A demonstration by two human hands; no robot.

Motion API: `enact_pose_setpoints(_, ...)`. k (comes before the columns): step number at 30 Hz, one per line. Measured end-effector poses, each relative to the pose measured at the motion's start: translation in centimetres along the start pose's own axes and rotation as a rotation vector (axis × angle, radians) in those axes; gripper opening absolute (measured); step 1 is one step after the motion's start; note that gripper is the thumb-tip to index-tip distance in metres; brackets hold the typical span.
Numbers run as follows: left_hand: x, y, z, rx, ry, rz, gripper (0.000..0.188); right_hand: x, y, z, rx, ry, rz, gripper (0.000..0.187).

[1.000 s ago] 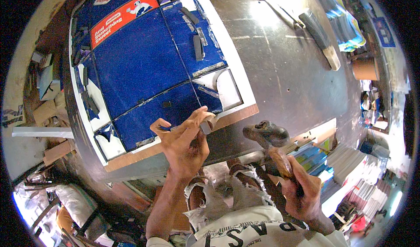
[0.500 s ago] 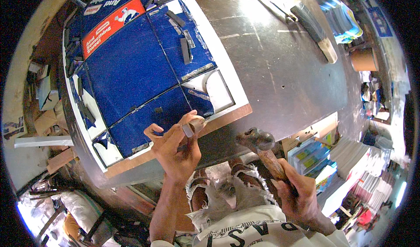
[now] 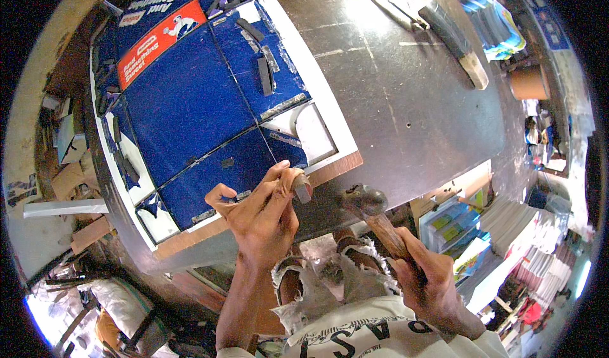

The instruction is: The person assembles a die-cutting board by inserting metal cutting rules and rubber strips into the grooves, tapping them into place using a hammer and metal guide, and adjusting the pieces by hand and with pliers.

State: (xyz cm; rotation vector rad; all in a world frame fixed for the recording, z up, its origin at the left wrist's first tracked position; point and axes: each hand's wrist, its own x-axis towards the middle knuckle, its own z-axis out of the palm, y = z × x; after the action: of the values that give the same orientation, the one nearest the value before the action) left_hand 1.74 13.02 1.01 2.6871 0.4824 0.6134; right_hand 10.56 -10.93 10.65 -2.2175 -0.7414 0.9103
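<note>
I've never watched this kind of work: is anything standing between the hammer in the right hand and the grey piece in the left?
Nothing visible does. Between the hammer, gripped by the right hand, and the grey piece in the left hand, only the dark tabletop shows.

Right of the board [image 3: 184, 113], tabletop [image 3: 406, 91] lies open, hammer [image 3: 369, 200] blocking its near edge.

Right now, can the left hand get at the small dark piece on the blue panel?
Probably yes: the dark piece lies uncovered on the blue panel, just beyond the left hand. That hand holds a grey block, which may need setting down first.
</note>
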Motion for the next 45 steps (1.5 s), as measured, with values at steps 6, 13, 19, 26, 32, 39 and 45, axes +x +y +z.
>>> enact_pose_setpoints(6, 0.1, -0.1, 0.7, -0.098, 0.025, -0.003, 0.043, 2.3, -2.0, -0.7, -0.102, 0.11, -0.294, 0.051)
enact_pose_setpoints(13, 0.1, 0.0, 0.6, -0.127, -0.011, -0.016, 0.048, 3.2, -3.5, -0.5, -0.217, -0.041, -0.302, 0.046)
enact_pose_setpoints(19, -0.7, -0.6, 1.2, -0.217, 0.046, -0.027, 0.047, 1.9, -3.3, -0.7, -0.242, 0.181, -0.558, 0.051)
enact_pose_setpoints(26, -0.1, -0.2, 0.8, -0.138, 0.009, -0.044, 0.046, 2.6, -2.7, 0.0, -0.153, 0.108, -0.418, 0.047)
enact_pose_setpoints(32, -1.5, -1.4, -0.5, -0.17, 0.21, -0.206, 0.026, 0.1, -1.3, -0.6, -0.076, 0.325, -0.293, 0.044)
enact_pose_setpoints(39, -2.3, -1.4, -0.2, -0.438, 0.24, -0.403, 0.016, 0.0, 1.4, 1.2, 0.049, 0.257, 0.047, 0.042)
enact_pose_setpoints(45, -2.4, -1.8, -0.3, -0.397, 0.22, -0.421, 0.02, -0.2, 1.5, 1.2, 0.079, 0.191, 0.096, 0.041)
